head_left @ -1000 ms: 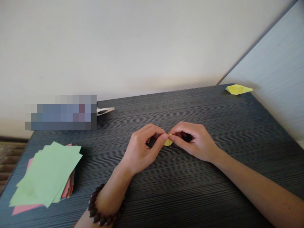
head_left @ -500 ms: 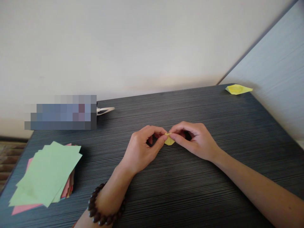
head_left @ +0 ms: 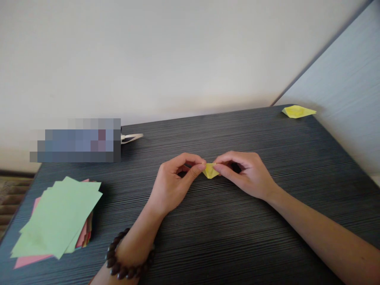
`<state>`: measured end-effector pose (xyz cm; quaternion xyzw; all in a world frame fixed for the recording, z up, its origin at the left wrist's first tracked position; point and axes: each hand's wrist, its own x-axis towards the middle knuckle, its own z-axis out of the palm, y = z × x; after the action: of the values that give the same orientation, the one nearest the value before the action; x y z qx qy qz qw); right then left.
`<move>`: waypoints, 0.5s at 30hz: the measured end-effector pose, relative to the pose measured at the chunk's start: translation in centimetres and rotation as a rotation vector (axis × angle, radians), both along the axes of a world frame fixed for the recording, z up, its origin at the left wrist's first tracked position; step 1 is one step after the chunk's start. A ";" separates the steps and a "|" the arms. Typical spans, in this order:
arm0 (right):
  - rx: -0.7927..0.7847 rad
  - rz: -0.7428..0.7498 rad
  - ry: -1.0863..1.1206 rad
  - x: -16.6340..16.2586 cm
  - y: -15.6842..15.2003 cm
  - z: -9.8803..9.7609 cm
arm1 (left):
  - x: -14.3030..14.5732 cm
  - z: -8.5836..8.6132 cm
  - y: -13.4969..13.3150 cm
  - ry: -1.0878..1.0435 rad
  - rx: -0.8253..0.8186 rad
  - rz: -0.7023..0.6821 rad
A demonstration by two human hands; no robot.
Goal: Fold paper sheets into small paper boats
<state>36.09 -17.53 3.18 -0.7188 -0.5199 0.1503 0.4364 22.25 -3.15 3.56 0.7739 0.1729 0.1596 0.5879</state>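
A small folded yellow paper piece is held just above the dark striped table at its middle. My left hand pinches its left end between thumb and forefinger. My right hand pinches its right end the same way. The two hands face each other, fingertips a little apart with the paper between them. A dark beaded bracelet is on my left wrist.
A fanned stack of green and pink paper sheets lies at the table's left front. Another folded yellow paper piece rests at the far right corner by the grey side panel. A small white object lies at the back edge near the wall.
My hands have drawn slightly apart and lifted a little toward the far side. More of the yellow paper now shows between the fingertips.
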 end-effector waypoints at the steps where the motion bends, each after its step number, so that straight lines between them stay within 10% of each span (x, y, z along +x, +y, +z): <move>1: 0.003 -0.016 -0.003 0.1 0.0 0.0 | 0.0 0.0 0.0 -0.002 -0.038 0.017; 15: 0.189 0.012 -0.197 0.0 0.1 0.1 | -0.1 0.3 -0.1 0.016 0.115 0.063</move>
<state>36.08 -17.48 3.24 -0.6825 -0.5765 0.0319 0.4481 22.20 -3.29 3.87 0.8018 0.1922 0.1814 0.5359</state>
